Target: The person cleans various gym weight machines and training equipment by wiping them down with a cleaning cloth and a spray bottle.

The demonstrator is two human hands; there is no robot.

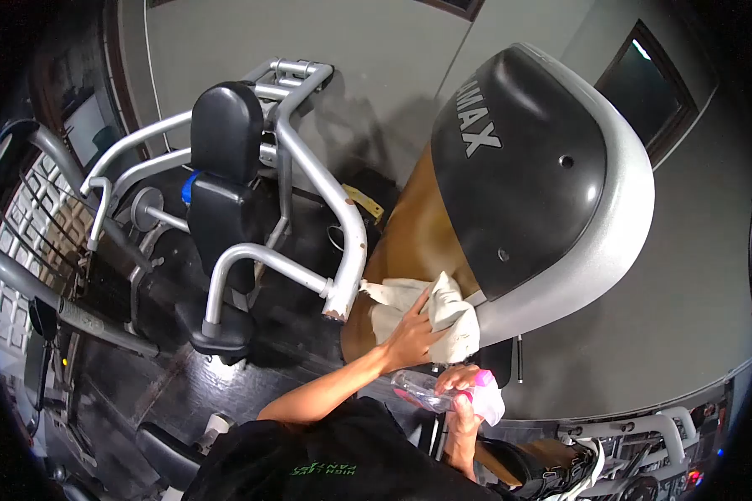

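My left hand [411, 338] is on a whitish cloth [453, 321], its fingers pressing and gripping the folds against the brown lower part of a machine's cover [422, 242]. Below it, my right hand [461, 405] is closed around a clear spray bottle [422, 391] with pink parts at its head. The bottle lies tilted, its clear body pointing left. Something pale pink and white shows beside the right fingers; I cannot make out whether it belongs to the bottle. The cover's upper part is a black panel [526, 167] with large grey letters and a silver rim.
At left stands a seated exercise machine with a black padded backrest [226, 129] and silver tube frame [351, 225], its bent tube close to the cloth. Another curved grey frame [67, 313] is farther left. More gym equipment [635, 447] stands at lower right. A grey wall [376, 92] runs behind.
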